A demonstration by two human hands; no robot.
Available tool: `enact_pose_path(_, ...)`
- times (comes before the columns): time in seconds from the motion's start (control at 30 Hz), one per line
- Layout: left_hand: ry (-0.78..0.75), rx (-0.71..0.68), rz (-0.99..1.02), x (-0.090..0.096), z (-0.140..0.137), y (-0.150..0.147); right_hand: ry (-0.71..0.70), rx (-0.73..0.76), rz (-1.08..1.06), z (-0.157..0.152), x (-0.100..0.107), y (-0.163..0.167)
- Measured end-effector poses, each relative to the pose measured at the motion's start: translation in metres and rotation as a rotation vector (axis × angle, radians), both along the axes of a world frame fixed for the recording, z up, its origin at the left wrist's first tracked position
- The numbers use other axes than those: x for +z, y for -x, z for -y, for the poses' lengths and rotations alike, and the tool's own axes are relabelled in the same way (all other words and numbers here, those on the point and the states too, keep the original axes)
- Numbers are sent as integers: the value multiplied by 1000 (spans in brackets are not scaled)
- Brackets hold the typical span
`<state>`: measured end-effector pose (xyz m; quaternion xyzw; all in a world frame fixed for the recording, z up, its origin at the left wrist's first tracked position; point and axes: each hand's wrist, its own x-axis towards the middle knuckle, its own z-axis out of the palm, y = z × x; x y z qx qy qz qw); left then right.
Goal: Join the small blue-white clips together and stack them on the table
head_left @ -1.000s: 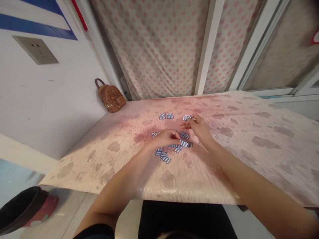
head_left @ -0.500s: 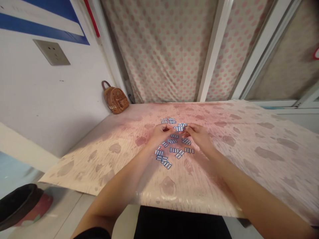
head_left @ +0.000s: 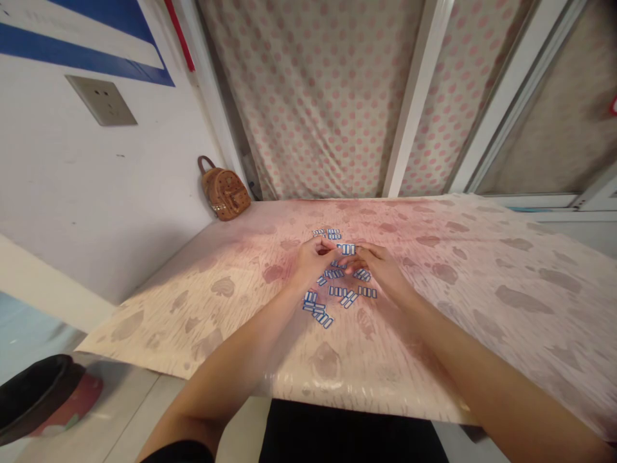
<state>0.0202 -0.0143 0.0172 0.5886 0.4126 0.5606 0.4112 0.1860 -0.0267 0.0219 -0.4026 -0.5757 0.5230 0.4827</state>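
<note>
Polka-dot curtain behind a cloth-covered bench. One blue-and-white striped piece, held up between our hands: left hand pinching its left end, right hand its right. Similar pieces lie scattered on the bench. We judge the held one light, thin, fairly stiff; best taken by its edges.

held piece: white bars edged in blue
loose pieces: white bars edged in blue too
table cover: cream and pink, patterned with grey-brown leaf-like blotches
curtain: greyish beige with pink dots
bag: brown, dark-speckled
wall: white
wall panel: blue and white bands
socket: grey-beige
bin: dark rim, red-pink side
sleeve: black
door frame: white
</note>
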Motion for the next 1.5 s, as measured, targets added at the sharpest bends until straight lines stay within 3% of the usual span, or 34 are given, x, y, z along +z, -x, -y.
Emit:
enact_pose_path(0.2, -26, 1, 38, 1, 1, -2, -43, 24, 35, -2, -1, -2)
enact_pose_path(0.67, 108, -47, 86, -2, 0, -1, -78, 23, 72, -5, -4, -2)
enact_pose_path(1.0, 111, -52, 56, -4, -3, 2, -103, -15, 139, -8, -7, -3)
enact_pose_path(1.07, 131, -17, 58, -5, -6, 5, -128, -113, 249, -14, -11, -11)
enact_pose_path(1.17, 145, 45, 75, -4, -11, 9, -168, -291, 695, -20, -14, -25)
enact_pose_path(1.27, 135, 87, 93, -3, -13, 12, -135, -271, 1083, -20, -15, -32)
enact_pose_path(1.5, 116, 78, 79, -7, -16, 13, -85, -112, 1168, -15, -13, -25)
